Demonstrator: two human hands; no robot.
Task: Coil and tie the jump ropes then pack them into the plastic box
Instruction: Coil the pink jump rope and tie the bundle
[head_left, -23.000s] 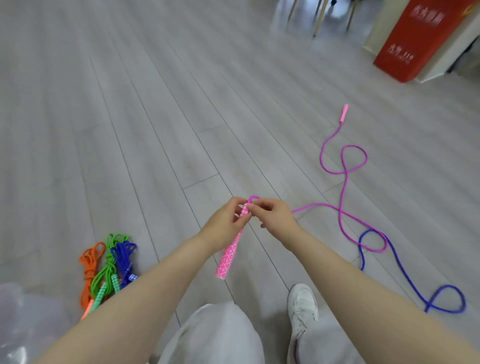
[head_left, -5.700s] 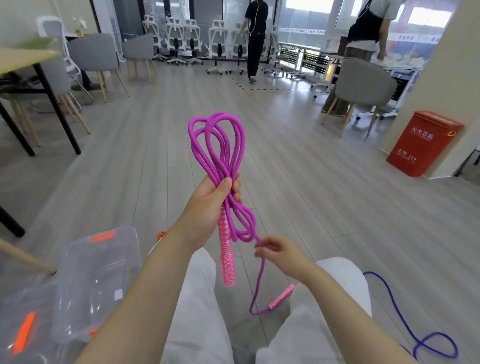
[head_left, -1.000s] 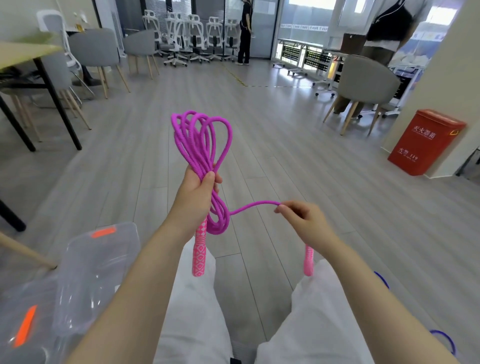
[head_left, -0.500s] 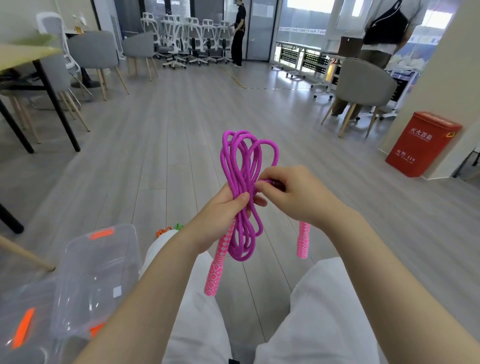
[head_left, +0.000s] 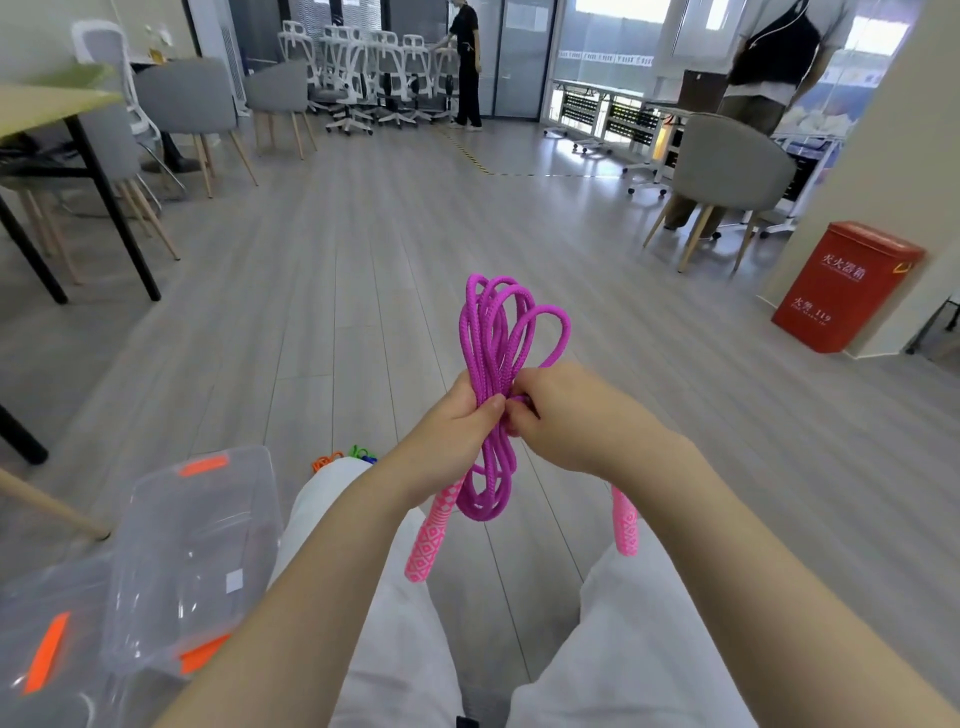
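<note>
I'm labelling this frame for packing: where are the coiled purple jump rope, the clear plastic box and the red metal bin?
coiled purple jump rope (head_left: 500, 332), head view, upper loops.
clear plastic box (head_left: 208, 525), head view, front wall.
red metal bin (head_left: 841, 291), head view, front face.

red bin (head_left: 847, 286), grey chairs (head_left: 727, 171), white office chairs (head_left: 374, 67), table (head_left: 47, 104)

The right hand (head_left: 576, 415) covers where the rope (head_left: 493, 364) crosses the coil, so any wrap there is unseen. At 8 o'clock, the clear box (head_left: 192, 545) is blurred. Coloured ropes (head_left: 343, 458) peek from behind a knee (head_left: 332, 483). A person (head_left: 774, 47) at 1 o'clock is cut off at the top edge.
</note>
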